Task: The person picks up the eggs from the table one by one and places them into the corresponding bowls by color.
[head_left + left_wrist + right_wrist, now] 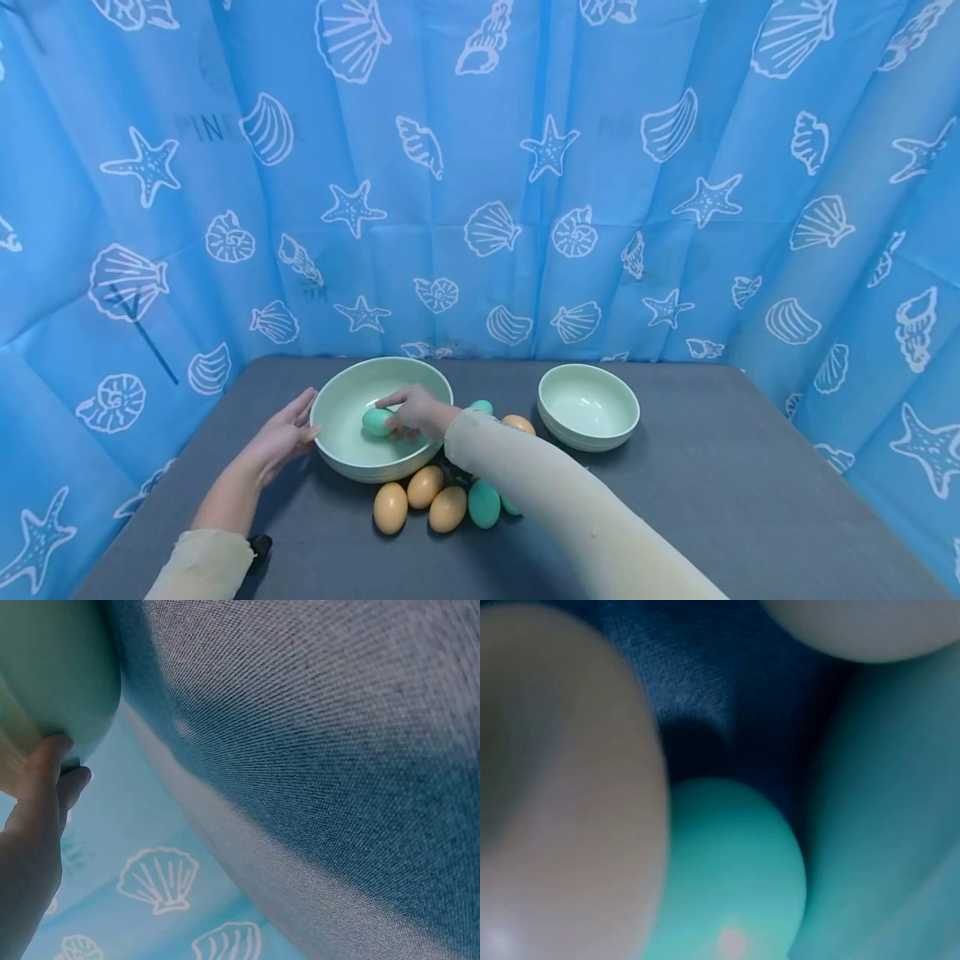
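Eggs (377, 422) visible: four green, four orange; two bowls (339, 427).

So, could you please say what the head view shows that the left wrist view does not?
Only the head view shows the right hand holding a green egg in the larger bowl, loose eggs and the smaller bowl. Only the left wrist view shows the weave of the gray cloth. Both show the gray cloth, the shell-patterned curtain and the left hand touching the larger bowl.
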The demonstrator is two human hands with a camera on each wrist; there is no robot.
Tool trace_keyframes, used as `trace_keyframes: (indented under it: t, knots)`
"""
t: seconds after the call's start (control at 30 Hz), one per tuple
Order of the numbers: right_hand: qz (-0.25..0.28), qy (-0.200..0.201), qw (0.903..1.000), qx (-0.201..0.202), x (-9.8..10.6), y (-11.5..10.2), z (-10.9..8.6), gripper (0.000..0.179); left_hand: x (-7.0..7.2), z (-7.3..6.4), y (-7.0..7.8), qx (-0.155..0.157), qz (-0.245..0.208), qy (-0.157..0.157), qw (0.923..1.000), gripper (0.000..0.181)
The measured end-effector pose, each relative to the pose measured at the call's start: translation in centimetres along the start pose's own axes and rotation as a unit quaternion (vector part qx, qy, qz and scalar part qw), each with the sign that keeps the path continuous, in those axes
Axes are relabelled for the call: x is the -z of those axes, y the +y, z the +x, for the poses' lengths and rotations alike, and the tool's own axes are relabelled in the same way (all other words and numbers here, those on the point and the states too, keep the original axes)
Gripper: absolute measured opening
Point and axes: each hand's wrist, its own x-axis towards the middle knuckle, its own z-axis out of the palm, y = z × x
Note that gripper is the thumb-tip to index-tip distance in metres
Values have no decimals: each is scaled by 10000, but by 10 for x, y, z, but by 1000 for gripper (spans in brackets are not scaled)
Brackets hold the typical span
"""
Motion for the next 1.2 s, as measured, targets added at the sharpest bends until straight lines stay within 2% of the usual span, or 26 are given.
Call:
trace_keyframes:
  t: [0.2,0.6,0.87,1.2]
  knots:
    - [-126,49,9998,-156,-2,0,0,36,-1,-1,0,-46,-40,-25,10000,73]
    - [38,-19,9995,-306,2,-1,-2,37,-2,-1,1,8,-78,-19,10000,73]
    - [247,-9,9990,-378,12,-8,-12,43,-5,-1,-1,-14,7,42,10000,74]
    - [552,-348,9979,28,40,-14,-34,44,-4,-1,-1,-13,10,85,10000,73]
